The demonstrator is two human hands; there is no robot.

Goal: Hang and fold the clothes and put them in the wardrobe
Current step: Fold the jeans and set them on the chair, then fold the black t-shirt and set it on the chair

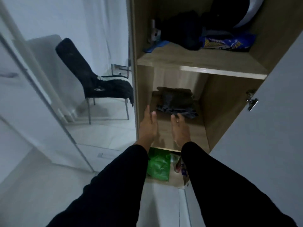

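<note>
The landmark for all positions below is the open wooden wardrobe (229, 66), light oak in finish, with its white door (270, 128) swung out to the right.

Well to the left of the wardrobe stands a black upholstered chair on thin metal legs (77, 66). A black garment with white stripes (113, 85) lies across its seat, apparently still waiting to be folded or hung.

At the front edge of the wardrobe's middle shelf (164, 133), the person's left hand (148, 126) is extended with the palm open and the fingers straight. It grips nothing and touches nothing visible. The open posture suggests it serves to guide or square the load on the shelf.

Deeper on the same shelf lies a folded dark grey garment (176, 102), flat and roughly centred. It sits back from the edge, probably to leave space in front for further folded items.

The right hand (180, 128) reaches in beside the left one. Its fingertips (177, 116) meet the near corner of the folded garment. Whether they pinch the cloth or merely rest against it cannot be determined.

Below the middle shelf, a crumpled green plastic bag (158, 166) occupies the wardrobe floor.

On the upper shelf sit dark bundled clothes (185, 30) and, further right, a blue patterned packet (227, 42).
</note>
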